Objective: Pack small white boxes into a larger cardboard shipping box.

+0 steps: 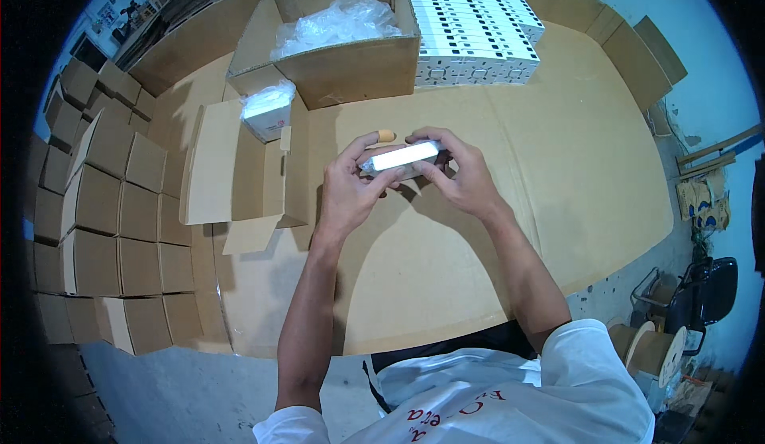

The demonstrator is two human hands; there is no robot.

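Observation:
Both hands hold one small white box (400, 158) above the cardboard-covered table (574, 173). My left hand (351, 185) grips its left end; an orange cot covers one fingertip. My right hand (458, 169) wraps the right end from above and behind. The box lies level, long side facing me, and looks wrapped in clear film.
A small open carton (239, 173) holding a film-wrapped white box (267, 109) sits to the left. A large open carton (335, 62) with clear plastic lining stands behind. Rows of white boxes (474, 34) are stacked at the back right. Closed brown cartons (103, 205) are piled left.

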